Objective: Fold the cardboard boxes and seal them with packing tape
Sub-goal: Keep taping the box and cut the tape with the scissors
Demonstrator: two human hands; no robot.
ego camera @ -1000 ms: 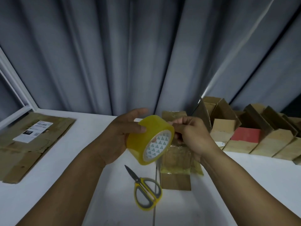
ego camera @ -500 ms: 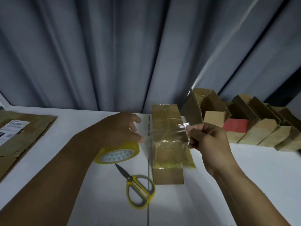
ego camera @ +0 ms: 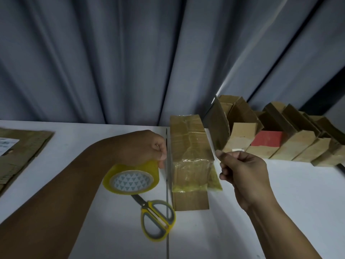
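Since the right hand (ego camera: pixel 242 172) drew outward, tape (ego camera: pixel 193 153) spans the box (ego camera: pixel 189 201).

White table (ego camera: pixel 280 193) — scissors (ego camera: pixel 149 210), taped box (ego camera: pixel 188 156), flat cardboard (ego camera: pixel 24 146), folded boxes (ego camera: pixel 298 143).

Left hand (ego camera: pixel 143 146) grips the yellowish packing tape roll (ego camera: pixel 131 179) from above, roll tilted, core facing the camera. Right hand (ego camera: pixel 242 171) pinches the free end of a clear tape strip (ego camera: pixel 194 148) spanning over a taped cardboard box (ego camera: pixel 190 200) on the white table (ego camera: pixel 280 202). Yellow-handled scissors (ego camera: pixel 156 219) lie left of the box's near end. Row of folded boxes (ego camera: pixel 298 144) far right; flattened cardboard (ego camera: pixel 22 152) far left.
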